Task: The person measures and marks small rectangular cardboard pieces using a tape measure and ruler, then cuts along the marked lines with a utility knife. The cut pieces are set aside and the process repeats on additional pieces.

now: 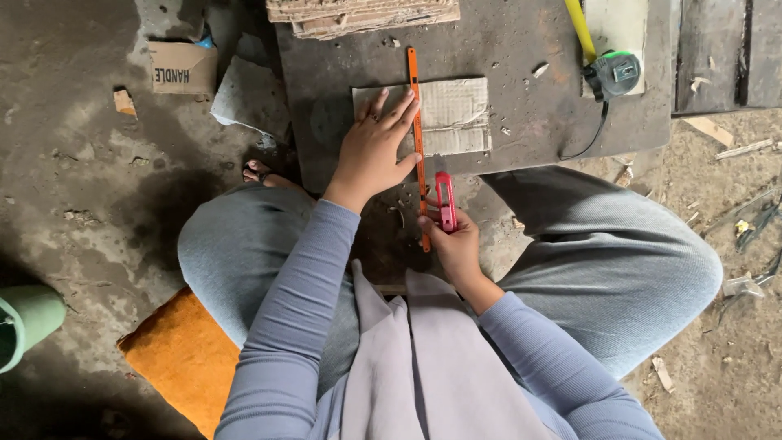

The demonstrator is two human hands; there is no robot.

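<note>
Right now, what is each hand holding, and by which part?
The right hand grips a red utility knife by its handle's lower end. The left hand holds nothing; it presses flat on the cardboard piece beside the orange ruler.

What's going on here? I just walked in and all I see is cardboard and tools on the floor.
A person sits low over a dark board. Their left hand presses flat on a cardboard piece, fingers against an orange ruler laid across it. Their right hand grips a red utility knife right beside the ruler's near end, just off the cardboard. A tape measure and a stack of cardboard strips lie on the board's far side.
</note>
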